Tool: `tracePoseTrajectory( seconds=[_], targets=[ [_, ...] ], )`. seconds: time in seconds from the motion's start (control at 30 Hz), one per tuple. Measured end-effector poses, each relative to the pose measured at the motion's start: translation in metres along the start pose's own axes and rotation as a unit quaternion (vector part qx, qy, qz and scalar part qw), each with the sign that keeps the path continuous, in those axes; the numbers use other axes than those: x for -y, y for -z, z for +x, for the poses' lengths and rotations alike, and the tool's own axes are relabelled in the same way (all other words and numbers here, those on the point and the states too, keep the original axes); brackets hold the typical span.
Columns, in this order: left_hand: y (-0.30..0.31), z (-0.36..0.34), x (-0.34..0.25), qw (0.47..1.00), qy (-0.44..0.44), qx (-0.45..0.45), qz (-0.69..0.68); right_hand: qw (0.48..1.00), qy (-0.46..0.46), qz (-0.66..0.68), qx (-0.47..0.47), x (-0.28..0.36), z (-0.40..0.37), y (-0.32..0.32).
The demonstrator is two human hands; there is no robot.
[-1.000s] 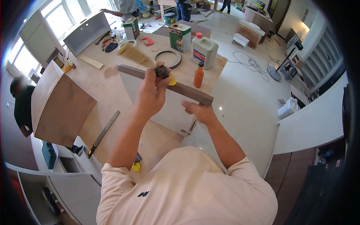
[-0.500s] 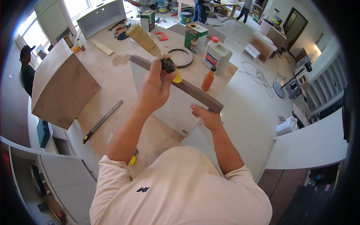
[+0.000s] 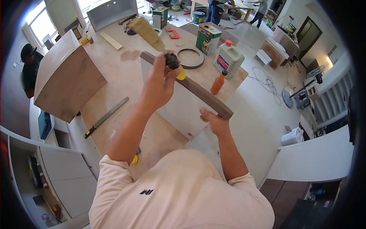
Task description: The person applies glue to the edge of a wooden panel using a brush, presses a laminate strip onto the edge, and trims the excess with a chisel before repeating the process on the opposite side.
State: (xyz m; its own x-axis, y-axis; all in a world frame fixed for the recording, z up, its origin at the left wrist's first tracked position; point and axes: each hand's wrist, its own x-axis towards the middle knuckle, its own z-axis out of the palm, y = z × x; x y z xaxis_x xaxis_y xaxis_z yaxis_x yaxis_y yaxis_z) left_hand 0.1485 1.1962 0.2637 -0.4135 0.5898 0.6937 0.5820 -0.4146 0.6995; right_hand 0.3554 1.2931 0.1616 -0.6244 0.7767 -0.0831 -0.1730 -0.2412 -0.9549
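Note:
A white panel [image 3: 179, 107] with a dark wood-grain edge [image 3: 206, 94] stands tilted in front of me. My left hand [image 3: 158, 82] is closed around a tool with a black, rounded handle [image 3: 172, 61] and a broad tan blade or bristle part [image 3: 146, 32] pointing up and left; its exact kind is unclear. A yellow round piece [image 3: 181, 74] shows just below that handle, against the dark edge. My right hand [image 3: 218, 123] grips the panel near its lower right corner, with the fingers on the white face.
On the table [image 3: 152, 141] are a rasp [image 3: 110, 114], a curved wooden box [image 3: 68, 80], an orange bottle [image 3: 218, 83], a white jug [image 3: 228, 60], a green can [image 3: 208, 39], an edging roll [image 3: 190, 58] and a red clamp [image 3: 173, 34]. A person [image 3: 30, 68] stands at the left.
The view has shifted slightly, so the table items appear a little to the right. Both hands keep their holds. The person at the left shows more fully.

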Motion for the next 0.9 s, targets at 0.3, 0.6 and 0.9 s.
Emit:
tracePoseTrajectory(
  seconds=[0.3,0.6,0.9],
  targets=[
    [0.018,0.009,-0.008,0.999,0.022,-0.039,0.026,0.997,-0.02,-0.074,0.014,0.002,-0.004,0.003],
    [0.03,-0.034,0.015,0.95,0.287,-0.123,-0.029,0.928,0.101,-0.297,0.199,0.045,-0.017,0.013],
    [-0.011,-0.082,0.029,0.906,0.26,-0.234,-0.239,0.926,-0.103,-0.208,0.297,0.093,0.043,0.023]
  ],
)
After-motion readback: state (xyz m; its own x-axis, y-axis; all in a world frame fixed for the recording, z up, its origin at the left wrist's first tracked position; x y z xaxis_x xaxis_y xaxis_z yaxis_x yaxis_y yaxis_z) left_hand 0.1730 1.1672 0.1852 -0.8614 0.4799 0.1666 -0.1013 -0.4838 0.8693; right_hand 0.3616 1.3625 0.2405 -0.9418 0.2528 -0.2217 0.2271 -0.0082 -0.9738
